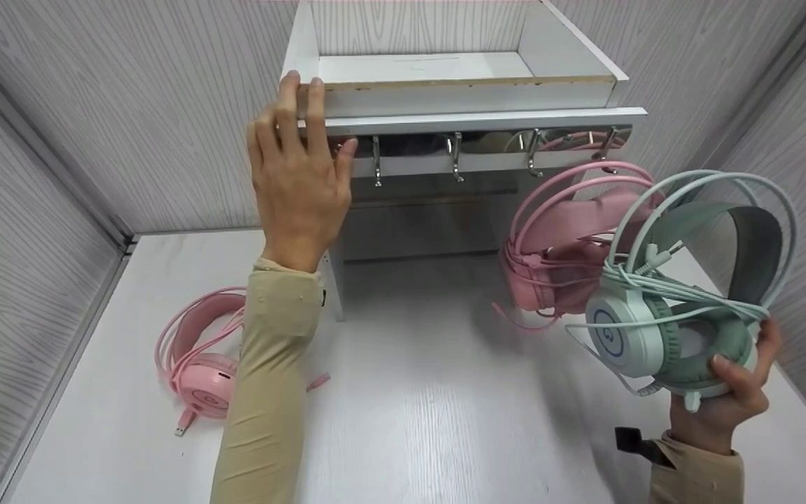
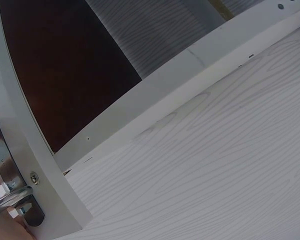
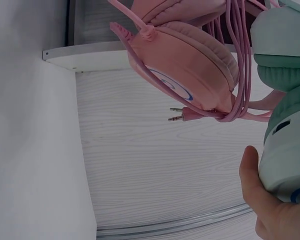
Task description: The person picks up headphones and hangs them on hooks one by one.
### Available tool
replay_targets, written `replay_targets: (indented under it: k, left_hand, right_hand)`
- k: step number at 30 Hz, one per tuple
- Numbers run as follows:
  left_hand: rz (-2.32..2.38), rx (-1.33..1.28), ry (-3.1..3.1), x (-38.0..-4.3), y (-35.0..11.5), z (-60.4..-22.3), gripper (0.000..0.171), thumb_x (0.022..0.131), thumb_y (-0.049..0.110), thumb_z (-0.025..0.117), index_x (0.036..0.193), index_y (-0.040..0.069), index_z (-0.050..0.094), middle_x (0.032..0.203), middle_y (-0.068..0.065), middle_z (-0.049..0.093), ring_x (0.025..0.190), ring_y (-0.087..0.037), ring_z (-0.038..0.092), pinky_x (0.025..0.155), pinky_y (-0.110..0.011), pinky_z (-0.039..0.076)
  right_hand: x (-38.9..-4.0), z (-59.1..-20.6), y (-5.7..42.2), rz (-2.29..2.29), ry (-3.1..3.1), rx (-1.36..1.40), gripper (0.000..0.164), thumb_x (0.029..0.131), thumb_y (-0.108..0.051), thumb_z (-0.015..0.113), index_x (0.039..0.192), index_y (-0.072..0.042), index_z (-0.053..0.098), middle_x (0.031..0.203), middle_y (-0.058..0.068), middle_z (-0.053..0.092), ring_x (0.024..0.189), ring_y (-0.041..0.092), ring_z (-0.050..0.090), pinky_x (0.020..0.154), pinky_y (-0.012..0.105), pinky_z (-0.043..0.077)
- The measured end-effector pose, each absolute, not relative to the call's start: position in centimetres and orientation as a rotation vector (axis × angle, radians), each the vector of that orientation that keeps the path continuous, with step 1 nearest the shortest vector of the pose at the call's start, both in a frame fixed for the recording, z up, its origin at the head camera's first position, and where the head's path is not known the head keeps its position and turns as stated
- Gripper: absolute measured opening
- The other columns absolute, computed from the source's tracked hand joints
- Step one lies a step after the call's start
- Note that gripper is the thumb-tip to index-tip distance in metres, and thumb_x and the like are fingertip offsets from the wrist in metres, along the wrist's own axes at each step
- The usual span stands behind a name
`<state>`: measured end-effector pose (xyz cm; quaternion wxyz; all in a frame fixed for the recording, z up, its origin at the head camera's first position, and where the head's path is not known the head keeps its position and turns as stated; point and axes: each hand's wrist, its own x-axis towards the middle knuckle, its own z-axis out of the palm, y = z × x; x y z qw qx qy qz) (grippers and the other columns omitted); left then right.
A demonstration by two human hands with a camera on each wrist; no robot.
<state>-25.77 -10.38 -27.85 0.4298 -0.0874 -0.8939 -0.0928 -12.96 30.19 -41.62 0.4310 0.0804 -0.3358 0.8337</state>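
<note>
My right hand (image 1: 732,388) grips a mint-green headset (image 1: 627,332) by its lower ear cup, thumb on the padded side. The headset's cable is wound round its ear cups and band, which points up. Directly behind it a pink headset (image 1: 532,287) hangs at the right end of the hook strip (image 1: 417,145). My left hand (image 1: 301,175) lies against the left front of a white shelf unit (image 1: 459,101), fingers extended up over the board and thumb by the strip. In the right wrist view, the pink headset's plugs (image 3: 177,117) dangle below its cup.
A second pink headset (image 1: 203,381) lies on the white tabletop (image 1: 403,420) at the left, partly hidden by my left sleeve. Several metal hooks (image 1: 457,157) stick out from the strip. Wood-grain panels (image 1: 39,175) enclose the table at the back and sides.
</note>
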Motion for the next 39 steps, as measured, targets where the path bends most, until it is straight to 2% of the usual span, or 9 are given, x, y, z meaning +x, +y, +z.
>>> replay_targets:
  k: [6, 12, 20, 32, 39]
  left_hand:
    - [-0.23, -0.217, -2.235, -25.8, -10.4, -27.9, 0.064, 0.109, 0.047, 0.03, 0.155, 0.002, 0.032, 0.158, -0.02, 0.032, 0.13, -0.04, 0.037, 0.115, -0.047, 0.024]
    - [-0.234, -0.215, -2.219, -25.7, -10.4, -28.0, 0.063, 0.109, 0.045, 0.034, 0.155, 0.003, 0.034, 0.157, -0.02, 0.033, 0.13, -0.039, 0.038, 0.115, -0.047, 0.024]
    - [-0.235, -0.219, -2.225, -25.6, -10.5, -27.8, 0.065, 0.109, 0.048, 0.028, 0.155, 0.002, 0.033, 0.157, -0.021, 0.033, 0.131, -0.039, 0.037, 0.116, -0.047, 0.024]
    - [-0.269, -0.231, -2.216, -25.7, -10.7, -27.8, 0.065, 0.109, 0.047, 0.029, 0.155, 0.002, 0.034, 0.158, -0.021, 0.033, 0.132, -0.04, 0.036, 0.117, -0.048, 0.022]
    - [-0.256, -0.232, -2.234, -25.7, -10.6, -27.7, 0.063, 0.109, 0.045, 0.032, 0.156, 0.003, 0.032, 0.158, -0.02, 0.031, 0.13, -0.039, 0.037, 0.116, -0.047, 0.023]
  right_hand:
    - [-13.1, -41.4, 29.9, 2.096, -0.807, 0.203, 0.07, 0.063, 0.007, 0.036, 0.132, 0.002, 0.049, 0.121, 0.027, 0.052, 0.1, 0.032, 0.057, 0.083, 0.038, 0.051]
    - [-13.1, -41.5, 29.7, 2.103, -0.847, 0.216, 0.072, 0.066, 0.004, 0.036, 0.137, 0.0, 0.046, 0.124, 0.026, 0.049, 0.104, 0.033, 0.053, 0.086, 0.039, 0.05]
    - [-13.1, -41.4, 29.3, 2.142, -0.796, 0.237, 0.07, 0.064, 0.006, 0.036, 0.133, 0.003, 0.046, 0.121, 0.028, 0.05, 0.103, 0.036, 0.053, 0.085, 0.04, 0.05]
    - [-13.3, -41.2, 28.5, 2.14, -0.811, 0.245, 0.075, 0.062, 0.006, 0.035, 0.136, 0.002, 0.044, 0.124, 0.029, 0.051, 0.108, 0.038, 0.052, 0.089, 0.041, 0.048]
    - [-13.1, -41.3, 28.1, 2.15, -0.795, 0.245, 0.074, 0.062, 0.005, 0.035, 0.135, 0.002, 0.045, 0.122, 0.027, 0.05, 0.105, 0.036, 0.052, 0.085, 0.04, 0.049]
